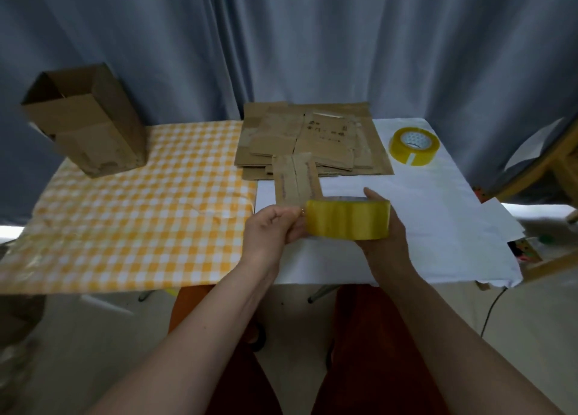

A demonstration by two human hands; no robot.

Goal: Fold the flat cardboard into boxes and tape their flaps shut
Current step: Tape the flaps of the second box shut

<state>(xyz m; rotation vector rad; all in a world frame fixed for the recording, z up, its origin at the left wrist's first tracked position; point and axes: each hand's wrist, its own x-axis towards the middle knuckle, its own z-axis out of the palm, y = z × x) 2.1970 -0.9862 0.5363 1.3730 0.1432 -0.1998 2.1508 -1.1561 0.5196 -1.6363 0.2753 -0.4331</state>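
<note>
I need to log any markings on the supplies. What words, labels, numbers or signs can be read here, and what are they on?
None can be read.
Flat cardboard stack: dark printed characters on the top sheet, too blurred to read.
Tape roll on the table: patterned core label, too small to read.
Tape roll in the hands: no print visible.

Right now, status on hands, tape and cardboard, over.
Right hand grips the tape roll; left hand pinches at its edge. Flat cardboard stack untouched, one open box standing far left. Spare roll lies clear.
</note>
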